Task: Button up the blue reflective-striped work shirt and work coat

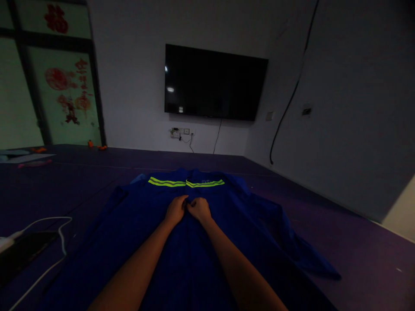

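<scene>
A blue work jacket (246,216) with yellow-green reflective stripes (186,183) across its chest lies spread flat on a dark purple surface (340,242). My left hand (175,210) and my right hand (199,209) meet at the jacket's front centre line, just below the stripes. Both hands pinch the fabric there, fingers curled and almost touching each other. The room is dim, and what is between the fingertips beyond cloth is too small to make out.
A dark flat device (24,252) with a white cable (52,242) lies at the left edge. A black wall-mounted TV (214,82) hangs ahead over wall sockets (181,131). A glass door with red paper decorations (68,93) stands at the far left.
</scene>
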### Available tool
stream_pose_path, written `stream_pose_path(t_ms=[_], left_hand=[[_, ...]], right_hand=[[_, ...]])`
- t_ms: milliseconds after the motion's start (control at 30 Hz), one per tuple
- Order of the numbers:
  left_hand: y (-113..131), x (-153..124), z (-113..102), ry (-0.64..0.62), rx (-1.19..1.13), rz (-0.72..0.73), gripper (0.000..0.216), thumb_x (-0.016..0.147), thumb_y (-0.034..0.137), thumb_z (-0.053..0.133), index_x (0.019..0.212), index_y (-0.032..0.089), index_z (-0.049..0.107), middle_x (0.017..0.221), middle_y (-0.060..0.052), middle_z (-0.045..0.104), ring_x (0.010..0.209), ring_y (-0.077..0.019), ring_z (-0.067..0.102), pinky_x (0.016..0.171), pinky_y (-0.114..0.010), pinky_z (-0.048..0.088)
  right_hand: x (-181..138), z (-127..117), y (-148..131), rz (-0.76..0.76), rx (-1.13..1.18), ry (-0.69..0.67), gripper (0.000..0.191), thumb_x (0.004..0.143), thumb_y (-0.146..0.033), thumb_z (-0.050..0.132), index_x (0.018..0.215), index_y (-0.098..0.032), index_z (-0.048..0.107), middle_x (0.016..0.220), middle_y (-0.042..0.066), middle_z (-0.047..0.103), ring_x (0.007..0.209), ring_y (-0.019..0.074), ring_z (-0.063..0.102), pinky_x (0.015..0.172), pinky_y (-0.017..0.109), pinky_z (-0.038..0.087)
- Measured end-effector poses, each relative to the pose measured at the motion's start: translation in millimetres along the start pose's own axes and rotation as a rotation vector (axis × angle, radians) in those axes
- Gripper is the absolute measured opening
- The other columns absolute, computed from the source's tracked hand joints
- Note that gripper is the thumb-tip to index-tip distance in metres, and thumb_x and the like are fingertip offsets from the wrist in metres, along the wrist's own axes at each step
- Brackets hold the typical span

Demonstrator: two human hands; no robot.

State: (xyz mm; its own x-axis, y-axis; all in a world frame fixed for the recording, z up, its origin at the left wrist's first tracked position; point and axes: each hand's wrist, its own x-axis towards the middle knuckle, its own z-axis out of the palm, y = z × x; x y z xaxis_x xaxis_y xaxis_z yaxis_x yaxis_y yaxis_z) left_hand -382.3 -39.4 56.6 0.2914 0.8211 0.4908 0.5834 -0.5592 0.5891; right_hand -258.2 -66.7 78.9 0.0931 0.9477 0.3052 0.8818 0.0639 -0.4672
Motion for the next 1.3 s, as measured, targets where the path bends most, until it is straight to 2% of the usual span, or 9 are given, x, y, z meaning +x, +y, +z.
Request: stream_pose_path(t_ms=[167, 267, 400, 500, 633, 767, 1000, 1133, 1300], left_hand=[[-1, 3, -1, -0.006, 0.020, -0.001, 0.043, 0.074, 0.001, 0.043, 0.112, 0.016, 0.056, 0.103, -0.008, 0.062, 0.097, -0.0173, 0.055, 0.087, -0.031, 0.041], [-4, 5, -1, 0.006, 0.023, -0.004, 0.037, 0.071, 0.001, 0.047, 0.104, 0.015, 0.059, 0.098, -0.008, 0.063, 0.093, -0.0165, 0.056, 0.084, -0.029, 0.042], [-8, 8, 0, 0.021, 0.051, -0.031, 0.014, 0.071, 0.009, 0.055, 0.082, 0.012, 0.063, 0.084, -0.008, 0.062, 0.082, -0.0164, 0.057, 0.077, -0.029, 0.043], [-8, 9, -1, 0.006, 0.033, -0.030, 0.006, 0.071, 0.013, 0.057, 0.072, 0.012, 0.063, 0.078, -0.006, 0.061, 0.077, -0.0153, 0.056, 0.073, -0.028, 0.043], [-8, 9, -2, 0.007, -0.012, -0.029, 0.007, 0.069, 0.010, 0.057, 0.070, 0.014, 0.063, 0.076, -0.004, 0.060, 0.075, -0.0134, 0.055, 0.074, -0.027, 0.043], [-9, 9, -2, 0.011, -0.037, -0.044, 0.009, 0.068, 0.007, 0.056, 0.070, 0.014, 0.062, 0.075, -0.002, 0.061, 0.074, -0.0123, 0.055, 0.075, -0.026, 0.042], [-10, 12, -2, 0.005, -0.080, -0.066, 0.011, 0.068, 0.005, 0.053, 0.068, 0.014, 0.060, 0.070, -0.002, 0.060, 0.070, -0.0120, 0.055, 0.070, -0.025, 0.043], [-11, 12, -2, -0.009, -0.123, -0.074, 0.010, 0.070, 0.008, 0.052, 0.068, 0.014, 0.060, 0.070, -0.002, 0.061, 0.069, -0.0119, 0.056, 0.068, -0.023, 0.042], [-11, 12, -2, -0.016, -0.145, -0.099, 0.013, 0.070, 0.006, 0.050, 0.067, 0.014, 0.059, 0.070, -0.001, 0.063, 0.070, -0.0118, 0.057, 0.070, -0.023, 0.043]], right_hand=[[-2, -3, -6, -0.054, -0.126, -0.008, 0.024, 0.063, -0.036, 0.061, 0.074, -0.016, 0.068, 0.078, 0.010, 0.067, 0.078, 0.0210, 0.061, 0.064, 0.024, 0.041], [-3, -2, -8, -0.052, -0.161, 0.006, 0.027, 0.062, -0.036, 0.061, 0.078, -0.015, 0.067, 0.081, 0.011, 0.066, 0.078, 0.0219, 0.061, 0.064, 0.025, 0.041], [-1, 4, -3, -0.004, -0.108, 0.048, 0.022, 0.065, -0.033, 0.059, 0.074, -0.016, 0.067, 0.078, 0.010, 0.067, 0.074, 0.0199, 0.061, 0.060, 0.023, 0.039], [3, 8, 4, 0.047, 0.012, 0.087, 0.018, 0.069, -0.029, 0.054, 0.069, -0.018, 0.068, 0.071, 0.007, 0.067, 0.069, 0.0165, 0.061, 0.056, 0.021, 0.037], [8, 10, 11, 0.103, 0.192, 0.114, 0.022, 0.073, -0.025, 0.048, 0.067, -0.019, 0.069, 0.068, 0.003, 0.067, 0.067, 0.0134, 0.061, 0.056, 0.018, 0.037], [11, 13, 14, 0.119, 0.265, 0.081, 0.022, 0.072, -0.024, 0.048, 0.069, -0.019, 0.069, 0.071, 0.001, 0.068, 0.068, 0.0129, 0.062, 0.056, 0.017, 0.038], [15, 18, 20, 0.082, 0.372, 0.047, 0.024, 0.074, -0.026, 0.047, 0.075, -0.019, 0.070, 0.077, 0.000, 0.069, 0.076, 0.0148, 0.063, 0.063, 0.019, 0.044], [20, 20, 26, 0.043, 0.443, 0.011, 0.027, 0.076, -0.022, 0.042, 0.072, -0.018, 0.069, 0.076, 0.001, 0.069, 0.074, 0.0138, 0.063, 0.065, 0.020, 0.045], [21, 20, 30, -0.023, 0.407, -0.011, 0.018, 0.072, -0.019, 0.051, 0.075, -0.019, 0.069, 0.079, 0.002, 0.070, 0.075, 0.0141, 0.063, 0.066, 0.020, 0.046]])
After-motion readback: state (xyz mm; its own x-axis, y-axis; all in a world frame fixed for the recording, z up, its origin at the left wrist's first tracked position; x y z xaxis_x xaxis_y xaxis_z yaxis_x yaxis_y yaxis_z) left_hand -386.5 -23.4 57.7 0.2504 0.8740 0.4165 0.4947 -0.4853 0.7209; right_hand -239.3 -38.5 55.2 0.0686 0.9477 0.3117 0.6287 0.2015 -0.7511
